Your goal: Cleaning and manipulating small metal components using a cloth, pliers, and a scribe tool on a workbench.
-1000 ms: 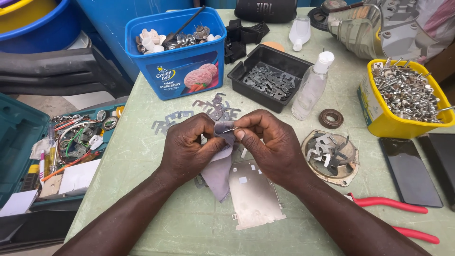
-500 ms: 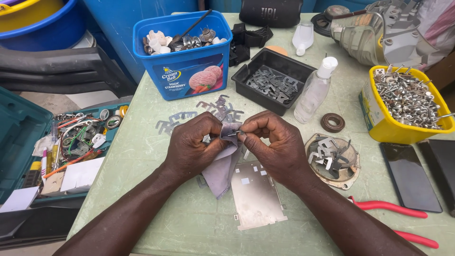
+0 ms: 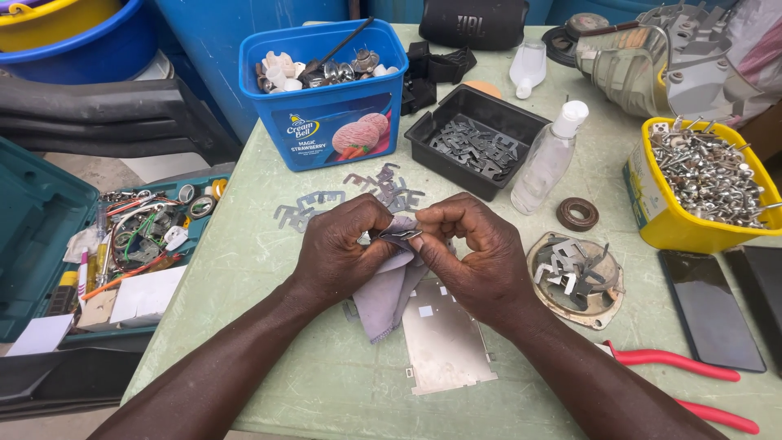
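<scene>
Over a pale green tabletop (image 3: 244,244), the left hand (image 3: 338,248) and right hand (image 3: 468,253) meet knuckle to knuckle, both pinching a small grey metal clip (image 3: 399,235) together with a lavender cleaning cloth (image 3: 387,297). The cloth is folded up around the clip between the fingertips, seemingly so the part can be rubbed clean, and its loose end hangs below the left hand onto the tabletop. The clip's long axis runs roughly side to side, from one thumb to the other, its right end pointing toward the right hand's fingers. Just below the right hand lies a flat thin metal plate (image 3: 444,342). More loose clips (image 3: 383,186) are scattered just beyond both hands, with a black tray of similar clips (image 3: 476,143) farther off beyond the right hand. A clear squeeze bottle (image 3: 550,155) stands up and to the right of the right hand, likely kept within reach for cleaning.
</scene>
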